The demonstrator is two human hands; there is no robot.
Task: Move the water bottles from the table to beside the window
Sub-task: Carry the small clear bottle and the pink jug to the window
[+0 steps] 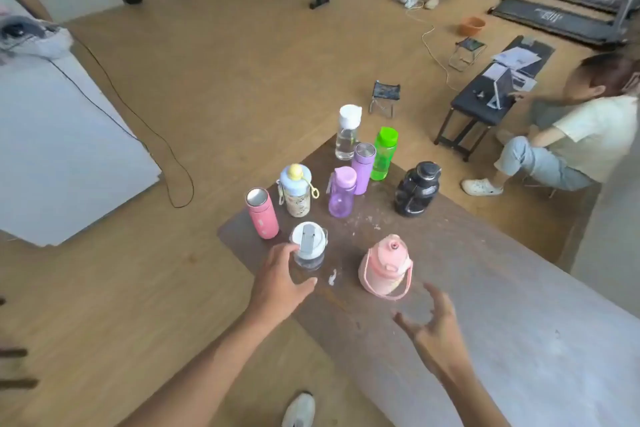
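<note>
Several water bottles stand on the dark brown table. Nearest me is a clear bottle with a white lid; my left hand curls around its left side, fingers and thumb touching it. A squat pink jug with a carry strap stands to its right. My right hand hovers just short of the jug, fingers spread, holding nothing. Farther back stand a pink flask, a patterned bottle with a blue lid, two purple bottles, a green bottle, a clear tall bottle and a black jug.
A person sits on a low seat to the right of the table, beside a black bench. A white board with a black cable lies at left. A small folding stool stands beyond the table. My shoe is on the wooden floor.
</note>
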